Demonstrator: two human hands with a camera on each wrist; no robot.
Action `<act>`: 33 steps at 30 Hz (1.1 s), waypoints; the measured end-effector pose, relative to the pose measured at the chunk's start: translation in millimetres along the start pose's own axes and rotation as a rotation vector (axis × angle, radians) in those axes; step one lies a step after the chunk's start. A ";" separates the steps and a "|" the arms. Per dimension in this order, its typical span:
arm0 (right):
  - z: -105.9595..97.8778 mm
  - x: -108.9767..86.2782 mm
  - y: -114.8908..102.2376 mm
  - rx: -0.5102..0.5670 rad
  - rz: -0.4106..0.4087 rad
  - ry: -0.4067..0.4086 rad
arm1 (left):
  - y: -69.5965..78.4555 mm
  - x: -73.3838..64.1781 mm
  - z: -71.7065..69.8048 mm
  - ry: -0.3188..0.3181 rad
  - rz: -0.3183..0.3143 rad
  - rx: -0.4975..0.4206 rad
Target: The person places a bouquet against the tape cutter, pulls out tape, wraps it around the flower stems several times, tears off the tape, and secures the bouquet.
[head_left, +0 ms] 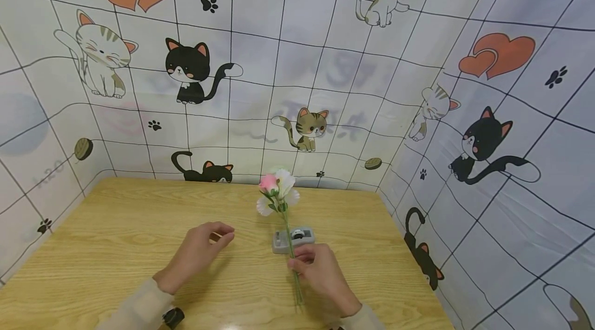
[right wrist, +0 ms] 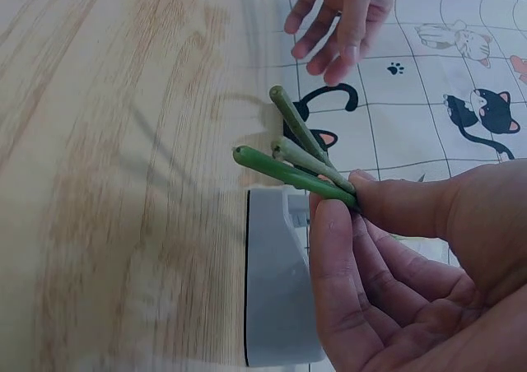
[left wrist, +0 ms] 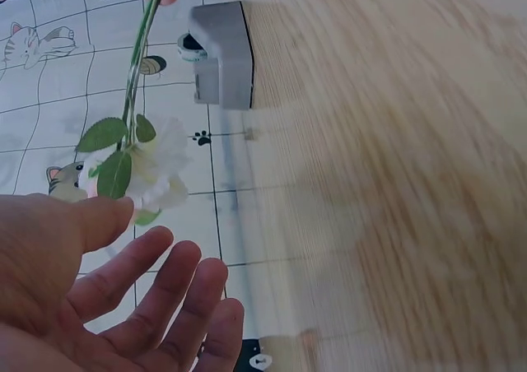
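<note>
My right hand (head_left: pixel 321 270) pinches a small bunch of flowers by the stems (right wrist: pixel 288 173), between thumb and fingertips. Three green stem ends poke out below the grip in the right wrist view. At the top of the bunch are a pink rose (head_left: pixel 268 183) and white blooms (head_left: pixel 285 181), with green leaves (left wrist: pixel 114 173) beneath them. My left hand (head_left: pixel 203 250) hovers over the table to the left, fingers relaxed and apart from the flowers, with nothing in it. Behind the stems sits a grey tape dispenser (head_left: pixel 279 242) holding a small roll (head_left: pixel 297 234).
The wood-grain table (head_left: pixel 116 237) runs back to a white curtain (head_left: pixel 260 72) printed with a grid, cats and hearts. The curtain also encloses the left and right sides. A dark band (head_left: pixel 173 317) is on the left wrist.
</note>
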State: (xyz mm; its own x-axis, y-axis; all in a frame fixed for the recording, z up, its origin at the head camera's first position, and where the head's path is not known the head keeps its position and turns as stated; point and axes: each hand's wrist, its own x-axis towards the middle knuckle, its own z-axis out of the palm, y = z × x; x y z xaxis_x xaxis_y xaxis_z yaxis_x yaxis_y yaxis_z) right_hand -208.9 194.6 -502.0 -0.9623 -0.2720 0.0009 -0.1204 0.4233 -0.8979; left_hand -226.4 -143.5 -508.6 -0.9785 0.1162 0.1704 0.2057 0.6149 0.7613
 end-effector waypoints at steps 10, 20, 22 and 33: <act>-18.7 -4.5 3.7 -0.010 0.023 0.049 | -9.8 -7.3 -16.7 0.032 0.067 0.126; -42.5 -7.7 2.0 -0.038 0.046 0.130 | -25.8 -13.0 -32.5 0.070 0.088 0.265; -47.2 -7.7 2.8 -0.055 0.053 0.154 | -28.8 -14.1 -36.7 0.076 0.093 0.285; -73.9 -4.8 16.7 -0.094 0.119 0.258 | -42.3 -21.2 -52.8 0.098 0.162 0.379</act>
State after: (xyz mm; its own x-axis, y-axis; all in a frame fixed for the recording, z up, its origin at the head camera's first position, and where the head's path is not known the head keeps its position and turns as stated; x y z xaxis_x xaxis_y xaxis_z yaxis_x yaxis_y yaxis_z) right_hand -224.3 266.9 -484.5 -0.9997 0.0080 0.0211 -0.0138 0.5201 -0.8540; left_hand -213.5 -213.1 -511.3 -0.9239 0.1720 0.3417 0.3187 0.8403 0.4386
